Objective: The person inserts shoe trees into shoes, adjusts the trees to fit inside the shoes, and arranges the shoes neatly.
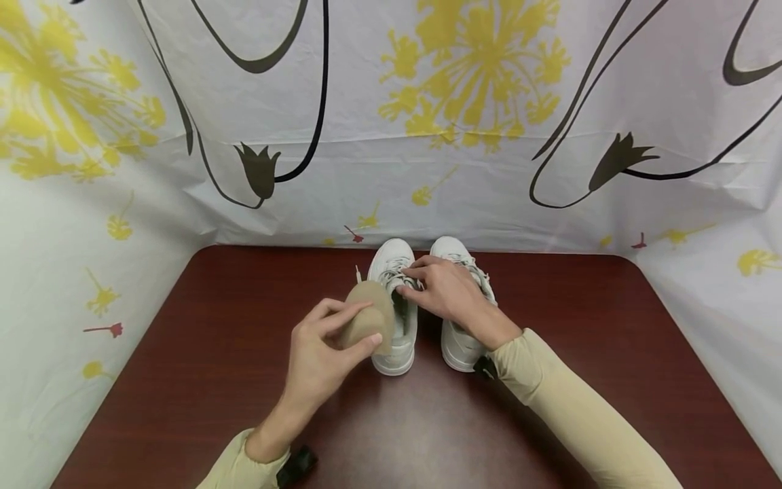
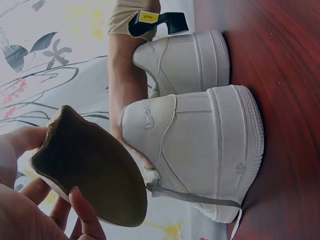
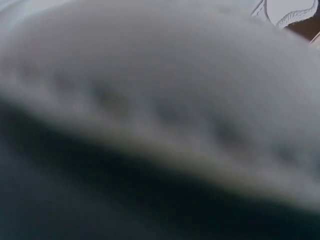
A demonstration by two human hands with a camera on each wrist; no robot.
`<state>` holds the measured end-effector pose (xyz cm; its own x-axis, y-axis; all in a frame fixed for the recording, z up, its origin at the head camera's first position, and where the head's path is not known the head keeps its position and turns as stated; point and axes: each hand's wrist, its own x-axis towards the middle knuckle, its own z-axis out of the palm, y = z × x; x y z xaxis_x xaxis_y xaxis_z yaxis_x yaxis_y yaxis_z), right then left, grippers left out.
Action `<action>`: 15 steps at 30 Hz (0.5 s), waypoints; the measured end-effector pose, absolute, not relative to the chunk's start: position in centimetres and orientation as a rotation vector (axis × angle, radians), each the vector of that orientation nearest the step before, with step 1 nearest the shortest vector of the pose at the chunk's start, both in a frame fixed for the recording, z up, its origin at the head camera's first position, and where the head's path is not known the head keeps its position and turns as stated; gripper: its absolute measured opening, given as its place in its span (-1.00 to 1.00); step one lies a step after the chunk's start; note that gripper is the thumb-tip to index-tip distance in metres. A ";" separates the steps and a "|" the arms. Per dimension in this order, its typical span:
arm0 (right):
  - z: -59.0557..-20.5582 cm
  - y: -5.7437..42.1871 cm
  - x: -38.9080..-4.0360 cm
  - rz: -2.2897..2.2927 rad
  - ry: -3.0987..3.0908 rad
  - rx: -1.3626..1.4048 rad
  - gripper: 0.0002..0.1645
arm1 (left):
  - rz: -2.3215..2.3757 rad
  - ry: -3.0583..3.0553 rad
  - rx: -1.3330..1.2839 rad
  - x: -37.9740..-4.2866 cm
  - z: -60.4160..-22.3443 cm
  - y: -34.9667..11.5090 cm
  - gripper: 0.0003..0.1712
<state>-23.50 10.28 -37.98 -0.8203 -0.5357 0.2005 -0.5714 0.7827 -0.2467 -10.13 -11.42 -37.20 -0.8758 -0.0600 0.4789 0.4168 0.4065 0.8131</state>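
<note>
While our left hand [image 1: 314,354] pinches a beige hollow shell [image 1: 381,317] between thumb and fingers, parted just enough to hold it, we see one white shoe [image 1: 395,353] just right of those fingers. The bent fingers of our right hand [image 1: 450,288] lie at that shoe's laces [image 1: 392,271]; whether they grip them, we cannot tell. Just right of these, partly under that hand, a second white shoe [image 1: 458,345] stands on the tabletop [image 1: 244,326].

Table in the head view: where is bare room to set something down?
The table is bare left of the left hand, right of the right sleeve, and between the sleeves. Back centre is crowded: right hand, tan piece, white shoes.
</note>
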 end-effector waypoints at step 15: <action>-38.0 10.3 -23.5 0.447 -2.854 0.892 -0.48 | -1.538 -2.233 -0.358 -9.6 -37.2 -10.5 -0.52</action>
